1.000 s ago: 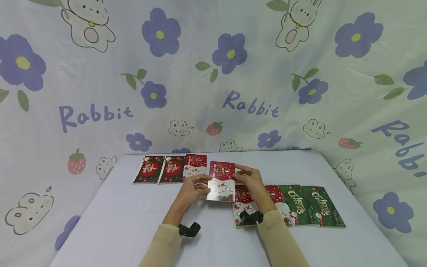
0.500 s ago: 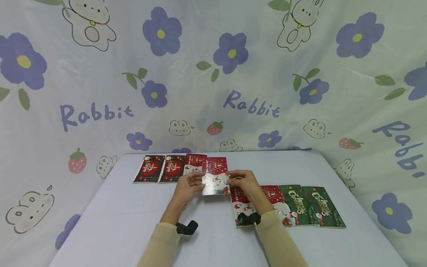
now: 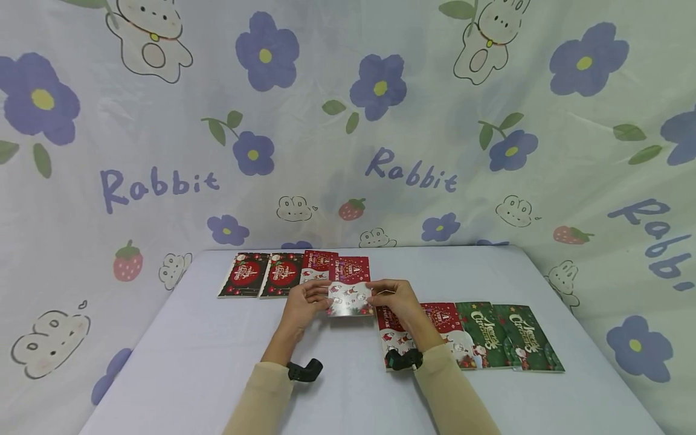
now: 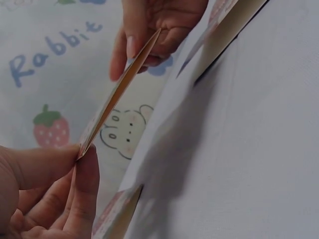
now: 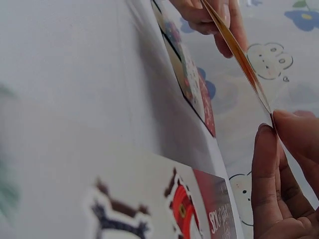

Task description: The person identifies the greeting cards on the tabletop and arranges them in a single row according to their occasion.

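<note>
A red-and-white Christmas card [image 3: 348, 295] is held up by both hands, its printed front toward the head camera. My left hand [image 3: 301, 307] pinches the card's left edge between thumb and fingers, and my right hand [image 3: 401, 303] pinches the right edge. Seen edge-on in the left wrist view, the folded card [image 4: 119, 92] is raised over the tabletop, with a shadow below it. Just behind and left of it lies a matching red card [image 3: 319, 264], partly covered by the held one in the head view.
Two dark Christmas cards, one at the far left [image 3: 244, 275] and its neighbour [image 3: 282, 275], continue the back row. At the right, a front row has red-and-white cards [image 3: 397, 332], partly behind my right arm, and green cards [image 3: 484, 334]. A rabbit-print cloth [image 3: 326, 151] hangs behind the white table [image 3: 206, 362].
Both hands have carried the card left and farther back, up beside the red card in the back row. Over the last half second they have barely moved.
</note>
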Demonstrator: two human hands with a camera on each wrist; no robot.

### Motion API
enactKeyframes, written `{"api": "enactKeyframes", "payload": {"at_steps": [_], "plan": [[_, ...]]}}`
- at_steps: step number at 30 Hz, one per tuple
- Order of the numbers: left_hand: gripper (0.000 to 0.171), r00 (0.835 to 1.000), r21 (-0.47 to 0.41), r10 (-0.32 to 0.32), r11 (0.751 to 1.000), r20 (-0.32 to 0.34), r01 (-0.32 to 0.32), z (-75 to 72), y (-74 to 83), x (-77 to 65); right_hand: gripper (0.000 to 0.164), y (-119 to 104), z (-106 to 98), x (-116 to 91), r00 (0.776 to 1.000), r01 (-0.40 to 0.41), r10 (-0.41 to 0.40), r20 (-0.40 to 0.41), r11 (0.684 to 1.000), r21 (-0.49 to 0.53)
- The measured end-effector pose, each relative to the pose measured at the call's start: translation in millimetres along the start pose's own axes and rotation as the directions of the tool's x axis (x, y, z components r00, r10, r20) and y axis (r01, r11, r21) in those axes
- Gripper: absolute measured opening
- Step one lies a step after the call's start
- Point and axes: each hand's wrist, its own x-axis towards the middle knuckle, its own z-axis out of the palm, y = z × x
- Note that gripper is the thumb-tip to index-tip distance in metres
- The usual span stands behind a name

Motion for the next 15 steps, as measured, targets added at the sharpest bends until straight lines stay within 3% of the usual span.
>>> {"api": "enactKeyframes", "payload": {"at_steps": [15], "plan": [[0.026,0.997,0.025,-0.009,1.000,-0.071,0.011,6.1,-1.9,-2.3,0.029,0.6,0.1,-1.3,1.000,-0.016,0.016,-0.011,0.999,-0.043]]}}
